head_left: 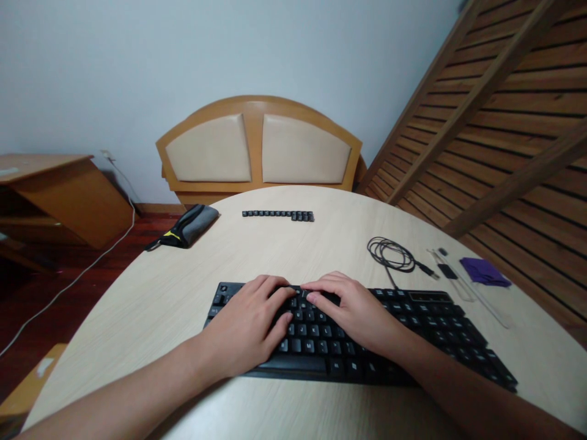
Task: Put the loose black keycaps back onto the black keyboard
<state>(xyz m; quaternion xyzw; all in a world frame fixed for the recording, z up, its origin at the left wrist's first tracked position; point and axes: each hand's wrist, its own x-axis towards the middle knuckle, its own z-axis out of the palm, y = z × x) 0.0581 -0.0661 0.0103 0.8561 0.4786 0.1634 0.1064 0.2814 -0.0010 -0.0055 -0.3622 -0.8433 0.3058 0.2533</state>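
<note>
"Resting on the keyboard [316, 342], are our hands gripping anything?"

"Our left hand [254, 321] isn't clenched: thumb and index finger stand apart over the keys, nothing visible between them. Our right hand [353, 305] is narrower, thumb and index tips close together at the top rows. Whether we pinch something there, we can't tell; our fingers hide it."

"And where does the keyboard sit?"

"Flat on the near part of the table [151, 305]. Let's make it the centre of our clock, with twelve pointing away from us. The cable [409, 261] leaves its far edge and lies coiled at one."

"What could go wrong from here?"

"We'd say the keyboard could slide if one hand pushes harder than the other, since we see no clamp on it. Shoved towards two, it might knock the coil into the wire tool [447, 271] there."

"Anything closer in?"

"Our fingertips crowd the same few keys, so we could bump one hand with the other or press a neighbouring key, because we cover the very spot between them. The black keycaps [275, 214] lined up at eleven look loose, so a careless reach could scatter them. The pouch [195, 226] at ten and the purple cloth [485, 271] at two lie well apart from our hands."
</note>
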